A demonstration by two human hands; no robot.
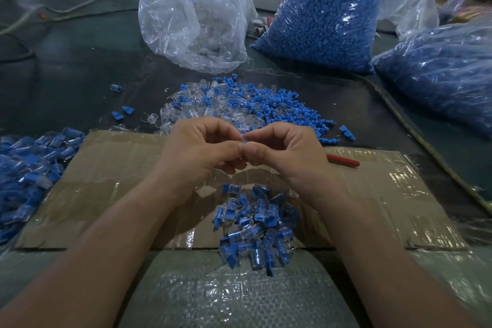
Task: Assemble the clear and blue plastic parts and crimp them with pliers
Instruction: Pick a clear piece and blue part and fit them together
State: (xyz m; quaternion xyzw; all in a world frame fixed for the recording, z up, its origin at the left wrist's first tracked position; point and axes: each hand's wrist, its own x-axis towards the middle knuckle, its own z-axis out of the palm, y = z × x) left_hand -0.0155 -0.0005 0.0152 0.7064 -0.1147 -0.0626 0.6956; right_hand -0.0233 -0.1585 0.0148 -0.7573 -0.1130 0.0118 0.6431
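"Woven sheeting (239, 295) along the bottom edge — and above it?"
"Assembled parts (255, 226) heaped on cardboard (111, 181), lower centre. Mid-frame, left hand (197, 146) and right hand (282, 149) meet, fingertips curled, pinching one small part (243, 140) between them, mostly hidden."
"Pliers (343, 160)?"
"Red handle right of the right hand, on the cardboard — untouched. Loose clear and blue parts (239, 104) lie above the hands."

Dark table (80, 61) with cardboard (119, 168), loose parts (239, 104), bags (324, 21)

No words, numbers or signs can be read here, not on the far bags (327, 21), the near cardboard (119, 168) or the little plastic parts (239, 104).
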